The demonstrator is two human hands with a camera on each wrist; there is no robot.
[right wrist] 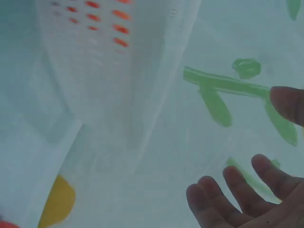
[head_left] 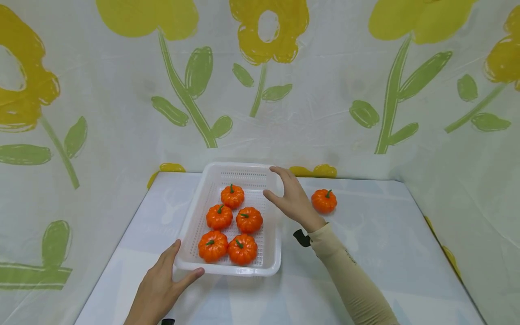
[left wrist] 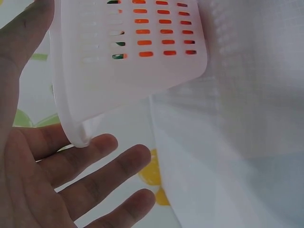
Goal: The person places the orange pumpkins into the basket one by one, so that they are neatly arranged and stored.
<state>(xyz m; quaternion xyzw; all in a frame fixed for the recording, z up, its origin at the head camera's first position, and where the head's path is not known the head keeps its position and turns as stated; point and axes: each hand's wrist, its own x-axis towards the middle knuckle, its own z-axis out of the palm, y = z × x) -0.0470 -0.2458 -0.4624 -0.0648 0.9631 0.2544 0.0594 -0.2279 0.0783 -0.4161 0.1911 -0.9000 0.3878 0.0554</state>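
A white plastic basket (head_left: 269,266) with slotted walls sits on the table and holds several small orange pumpkins (head_left: 249,220) with green stems. At its front left corner is my left hand (head_left: 159,282), thumb by the front rim and fingers along the left side. The left wrist view has these fingers (left wrist: 102,183) spread beside the basket rim (left wrist: 71,118); firm contact cannot be made out. Over the far right corner hovers my right hand (head_left: 293,198), thumb and fingers apart. In the right wrist view, a gap separates that hand (right wrist: 251,199) from the basket wall (right wrist: 142,85).
One more orange pumpkin (head_left: 324,201) lies on the table (head_left: 365,253), right of the basket and beyond my right wrist. A white cloth (head_left: 317,104) printed with yellow flowers hangs behind the table and along both sides.
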